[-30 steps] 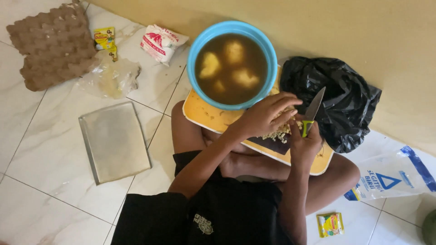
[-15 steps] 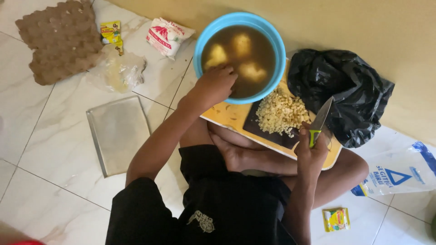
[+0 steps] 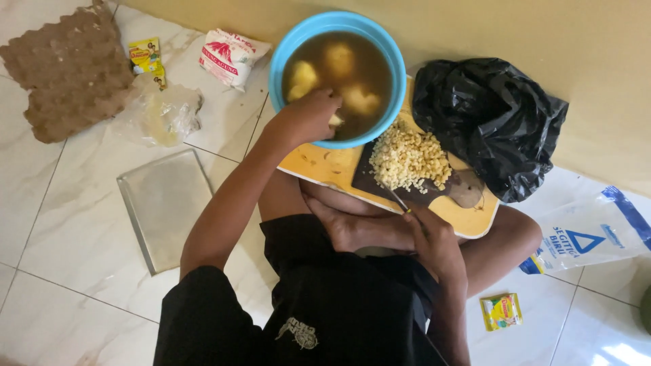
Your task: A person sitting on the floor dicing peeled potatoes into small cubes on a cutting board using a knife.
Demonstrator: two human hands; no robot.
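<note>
The blue bowl (image 3: 337,81) under my left hand (image 3: 308,115) looks like smooth, glossy plastic, the brown liquid in it shiny. The yellow board (image 3: 325,166) on my lap has a matt, scuffed surface, with a darker dull slab (image 3: 468,190) on it carrying crumbly pale bits (image 3: 409,159). My right hand (image 3: 434,240) grips a thin blade (image 3: 399,200); its material I can't tell. The black bag (image 3: 491,122) is crinkled, glossy plastic. The egg tray (image 3: 71,71) is rough grey-brown pulp. The floor tiles (image 3: 68,224) are polished and marbled, the flat tray (image 3: 166,207) dull grey metal.

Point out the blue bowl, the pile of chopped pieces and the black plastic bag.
blue bowl (image 3: 281,57): head view, on its left rim.
chopped pieces (image 3: 409,159): head view, middle of the pile.
black plastic bag (image 3: 488,122): head view, middle of the crumpled bag.
</note>
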